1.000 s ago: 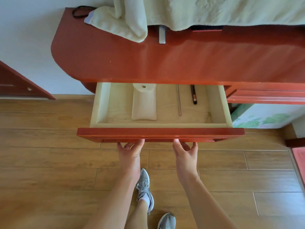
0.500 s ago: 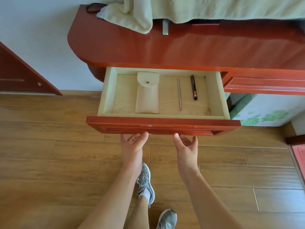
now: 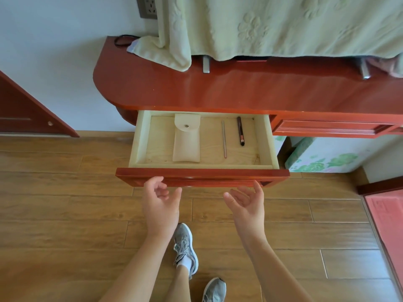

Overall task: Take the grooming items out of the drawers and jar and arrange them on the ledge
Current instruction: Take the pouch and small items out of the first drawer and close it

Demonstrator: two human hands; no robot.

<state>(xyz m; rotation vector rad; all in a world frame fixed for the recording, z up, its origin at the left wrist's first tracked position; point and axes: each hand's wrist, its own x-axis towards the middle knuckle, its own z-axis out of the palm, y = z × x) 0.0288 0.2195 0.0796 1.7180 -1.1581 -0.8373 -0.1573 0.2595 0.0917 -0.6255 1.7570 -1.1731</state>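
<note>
Open drawer (image 3: pixel 202 175) under red desk (image 3: pixel 239 92), pale pouch (image 3: pixel 186 140), thin pink stick (image 3: pixel 224 139), dark pen (image 3: pixel 240 131) inside, left hand (image 3: pixel 160 203) and right hand (image 3: pixel 246 203) relaxed, holding nothing, just below drawer front.

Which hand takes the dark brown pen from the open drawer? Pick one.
Right, probably: the right hand is open nearer the dark brown pen; the left hand sits below the cream snap pouch.

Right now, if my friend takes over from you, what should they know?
Left hand and right hand: both open, holding nothing, near the front of the drawer.
Drawer open; inside lie a pale pouch, a thin pink stick and a dark pen-shaped tube, apart.
Done: drawer opened.
Left: put all three on the ledge, then empty the other drawer, shut, and the jar, not in view.
</note>
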